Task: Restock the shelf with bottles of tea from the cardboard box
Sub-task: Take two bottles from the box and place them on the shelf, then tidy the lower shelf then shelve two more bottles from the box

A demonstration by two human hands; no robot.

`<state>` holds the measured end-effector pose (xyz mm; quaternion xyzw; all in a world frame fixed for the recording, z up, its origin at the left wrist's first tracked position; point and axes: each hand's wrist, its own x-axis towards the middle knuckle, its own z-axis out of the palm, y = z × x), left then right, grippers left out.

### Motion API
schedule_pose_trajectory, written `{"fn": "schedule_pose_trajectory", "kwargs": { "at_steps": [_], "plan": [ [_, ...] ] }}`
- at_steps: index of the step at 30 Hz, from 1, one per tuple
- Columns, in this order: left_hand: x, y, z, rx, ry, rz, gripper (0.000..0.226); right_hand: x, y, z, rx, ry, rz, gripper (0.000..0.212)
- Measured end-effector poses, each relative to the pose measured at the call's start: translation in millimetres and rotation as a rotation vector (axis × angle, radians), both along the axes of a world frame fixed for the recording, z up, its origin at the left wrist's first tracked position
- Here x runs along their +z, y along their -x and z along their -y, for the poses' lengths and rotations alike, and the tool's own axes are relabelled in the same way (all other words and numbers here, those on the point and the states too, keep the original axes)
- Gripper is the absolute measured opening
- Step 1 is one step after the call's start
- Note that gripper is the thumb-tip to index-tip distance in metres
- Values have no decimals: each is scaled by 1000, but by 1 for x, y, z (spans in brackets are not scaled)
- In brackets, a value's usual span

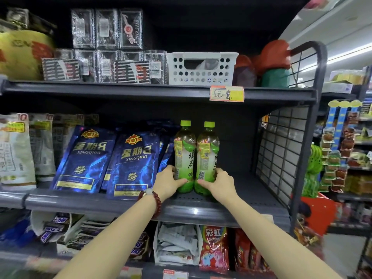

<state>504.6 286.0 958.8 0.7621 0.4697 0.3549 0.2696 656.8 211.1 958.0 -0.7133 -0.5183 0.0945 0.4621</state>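
Note:
Two green tea bottles with lime caps stand upright side by side on the grey middle shelf (251, 196). My left hand (168, 183) grips the lower part of the left bottle (184, 156), thumb across its front. My right hand (220, 185) grips the lower part of the right bottle (207, 156) in the same way. Both bottle bases rest on or just above the shelf board. The cardboard box is not in view.
Blue snack bags (128, 164) lean directly left of the bottles. Bare shelf board lies to the right, up to a wire mesh side panel (281, 152). A white perforated basket (201, 68) sits on the shelf above. Candy packs (214, 248) fill the shelf below.

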Motion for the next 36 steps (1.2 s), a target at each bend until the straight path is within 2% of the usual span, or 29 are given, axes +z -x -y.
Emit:
{"fn": "schedule_pose_trajectory", "kwargs": {
  "at_steps": [4, 8, 15, 19, 29, 36],
  "plan": [
    [6, -1, 8, 29, -40, -127, 47, -1, 3, 4, 0, 27, 56, 52],
    [6, 9, 23, 40, -84, -132, 45, -2, 6, 13, -4, 55, 103, 51],
    [6, 49, 47, 11, -208, -173, 31, 7, 23, 46, -48, 79, 296, 41],
    [4, 80, 66, 0, -258, -205, 31, 6, 52, 65, 12, 64, 350, 46],
    [-48, 217, 112, 80, -139, -273, 34, -36, 174, 87, 211, 189, 358, 47],
    [-93, 318, 144, 211, -24, -311, 35, -88, 278, 85, 401, 257, 383, 33]
  ]
}}
